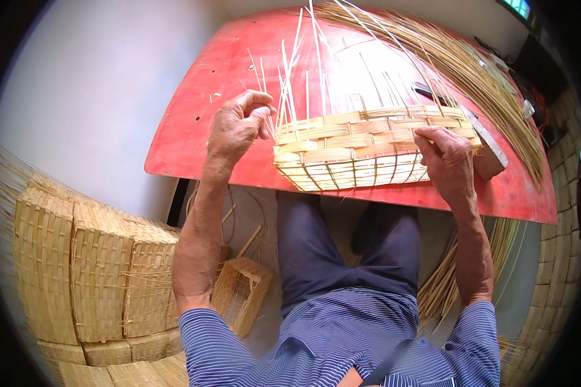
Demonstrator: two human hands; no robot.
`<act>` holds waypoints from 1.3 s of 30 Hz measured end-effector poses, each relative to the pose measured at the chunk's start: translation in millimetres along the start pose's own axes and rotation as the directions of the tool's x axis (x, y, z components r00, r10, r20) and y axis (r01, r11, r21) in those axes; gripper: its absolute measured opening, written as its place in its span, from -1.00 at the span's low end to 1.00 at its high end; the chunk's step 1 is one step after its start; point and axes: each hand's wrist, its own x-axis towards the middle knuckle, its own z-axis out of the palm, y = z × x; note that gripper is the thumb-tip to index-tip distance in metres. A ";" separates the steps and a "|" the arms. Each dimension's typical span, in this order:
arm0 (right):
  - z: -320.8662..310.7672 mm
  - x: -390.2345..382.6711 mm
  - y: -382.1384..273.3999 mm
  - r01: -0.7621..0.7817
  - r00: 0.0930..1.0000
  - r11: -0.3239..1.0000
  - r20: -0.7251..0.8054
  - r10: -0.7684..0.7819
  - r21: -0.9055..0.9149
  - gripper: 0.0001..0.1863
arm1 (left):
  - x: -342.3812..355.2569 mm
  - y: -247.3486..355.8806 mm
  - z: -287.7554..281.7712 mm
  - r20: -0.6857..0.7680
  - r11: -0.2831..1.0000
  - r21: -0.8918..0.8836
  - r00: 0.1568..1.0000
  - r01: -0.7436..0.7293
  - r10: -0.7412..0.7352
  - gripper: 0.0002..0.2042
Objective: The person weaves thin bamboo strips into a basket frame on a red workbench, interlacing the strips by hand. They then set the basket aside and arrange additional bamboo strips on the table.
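Observation:
A partly woven bamboo basket (pixel 368 140) rests tilted near the front edge of the red table, its open-grid base facing me. Thin upright strips (pixel 289 80) rise from its walls, long ones at the left end. My left hand (pixel 240 124) is raised beside that end, thumb and fingers pinched together; whatever lies between them is too fine to make out. At the basket's right part, my right hand (pixel 447 155) is closed with its fingertips on the near woven wall.
Long loose bamboo strips (pixel 458 64) lie across the red table (pixel 193 142). A block (pixel 489 155) sits right of the basket. Stacked woven baskets (pixel 100 264) stand at lower left, a small one (pixel 242 290) beside my leg. More strips (pixel 442 277) lie below the table at right.

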 end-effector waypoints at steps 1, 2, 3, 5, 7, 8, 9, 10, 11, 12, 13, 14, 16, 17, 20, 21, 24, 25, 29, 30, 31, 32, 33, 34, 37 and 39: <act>-2.2 1.5 -2.4 -0.003 1.000 1.000 0.029 0.003 -0.001 -0.87 | 0.0 -5.0 3.0 0.026 1.000 0.005 1.000 -0.012 0.011 -0.76; -1.8 3.4 -9.8 -0.009 0.999 1.000 0.041 0.008 0.012 -0.87 | 0.6 -12.2 7.2 0.053 1.000 0.010 0.998 -0.023 0.023 -0.74; 1.4 5.7 -21.6 -0.015 0.998 1.000 0.053 0.014 0.026 -0.87 | 0.7 -15.4 10.2 0.080 0.999 0.016 0.996 -0.035 0.034 -0.72; 10.7 6.2 -32.4 0.049 0.994 0.997 0.091 -0.054 0.055 -0.80 | 1.2 -10.9 18.2 0.106 0.984 0.175 0.994 -0.041 0.022 -0.67; 23.8 6.1 -47.9 0.157 0.966 0.986 0.200 -0.164 0.049 -0.63 | 1.4 -2.4 21.0 0.099 0.963 0.268 0.995 -0.040 0.014 -0.66; 33.1 2.2 -46.9 0.194 0.956 0.981 0.223 -0.191 0.004 -0.55 | 3.5 -0.9 23.0 0.104 0.960 0.280 0.994 0.003 -0.033 -0.64; 42.7 -2.0 -44.5 0.232 0.945 0.972 0.247 -0.216 -0.038 -0.47 | 7.3 -4.5 23.9 0.102 0.971 0.238 0.994 0.018 -0.043 -0.64; 47.5 -5.2 -44.4 0.250 0.937 0.963 0.277 -0.214 -0.103 -0.40 | 10.9 -7.6 25.1 0.105 0.980 0.197 0.993 0.031 -0.053 -0.64; 58.3 -7.0 -38.1 0.328 0.932 0.938 0.200 -0.302 -0.110 -0.50 | 12.2 -9.2 26.1 0.107 0.987 0.156 0.992 0.045 -0.062 -0.63; 63.0 -8.5 -34.5 0.333 0.929 0.937 0.206 -0.307 -0.105 -0.55 | 12.3 -9.1 24.9 0.158 0.985 0.147 0.980 0.095 -0.118 -0.62; 65.6 -9.4 -31.5 0.339 0.926 0.936 0.213 -0.313 -0.099 -0.61 | 11.9 -10.0 26.2 0.183 0.988 0.122 0.976 0.099 -0.120 -0.62; 66.8 -10.2 -29.3 0.349 0.926 0.931 0.189 -0.326 -0.104 -0.64 | 11.5 -11.1 27.8 0.209 0.990 0.095 0.970 0.103 -0.122 -0.62; 68.9 -11.8 -27.0 0.369 0.925 0.923 0.142 -0.353 -0.107 -0.70 | 11.7 -15.4 27.6 0.261 0.996 0.060 0.962 0.067 -0.081 -0.62; 69.5 -12.2 -27.7 0.359 0.929 0.929 0.135 -0.346 -0.092 -0.69 | 12.4 -20.6 25.8 0.288 0.998 0.049 0.957 0.026 -0.039 -0.62; 70.0 -13.2 -29.3 0.340 0.937 0.938 0.112 -0.332 -0.063 -0.67 | 10.6 -26.3 27.4 0.290 1.000 -0.019 0.957 0.000 0.005 -0.61; 70.8 -13.0 -28.7 0.342 0.937 0.938 0.102 -0.335 -0.062 -0.68 | 9.0 -27.3 28.4 0.277 0.999 -0.046 0.961 0.007 0.006 -0.61; 69.5 -11.9 -26.0 0.346 0.936 0.937 0.093 -0.340 -0.053 -0.67 | 5.0 -16.1 28.7 0.267 0.999 0.031 0.963 0.034 -0.041 -0.58; 70.1 -12.5 -25.9 0.346 0.935 0.937 0.094 -0.341 -0.045 -0.67 | 3.6 -7.1 30.7 0.230 0.991 0.123 0.970 0.048 -0.075 -0.58; 70.3 -12.7 -26.3 0.349 0.934 0.934 0.115 -0.339 -0.075 -0.67 | 9.9 -0.3 46.1 0.159 0.910 0.411 0.987 -0.051 -0.017 -0.58; 69.6 -12.4 -25.4 0.345 0.934 0.936 0.122 -0.335 -0.070 -0.67 | 12.3 -5.7 47.6 0.169 0.878 0.465 0.985 -0.113 0.037 -0.58; 69.0 -11.7 -25.8 0.340 0.935 0.939 0.126 -0.330 -0.062 -0.66 | 11.6 -7.2 45.1 0.169 0.888 0.440 0.984 -0.130 0.061 -0.60; 67.5 -11.4 -26.4 0.332 0.938 0.943 0.122 -0.325 -0.035 -0.65 | 10.2 -8.5 40.7 0.169 0.898 0.415 0.982 -0.148 0.085 -0.61; 65.2 -11.2 -26.7 0.323 0.940 0.946 0.119 -0.320 -0.010 -0.64 | 8.2 -9.3 36.7 0.168 0.906 0.388 0.980 -0.167 0.108 -0.62; 61.7 -11.0 -24.5 0.315 0.943 0.949 0.113 -0.313 0.009 -0.63 | 4.7 -9.7 36.4 0.104 0.928 0.339 0.987 -0.155 0.126 -0.63; 32.1 5.9 -8.3 0.179 0.978 0.982 0.101 -0.183 0.053 -0.56 | -9.3 -13.2 31.1 -0.063 0.978 0.187 0.993 -0.091 0.104 -0.65; 11.9 30.3 17.9 0.158 0.986 0.984 0.066 -0.153 -0.083 -0.56 | -15.2 -28.5 15.2 -0.138 0.995 0.098 0.990 0.015 -0.001 -0.67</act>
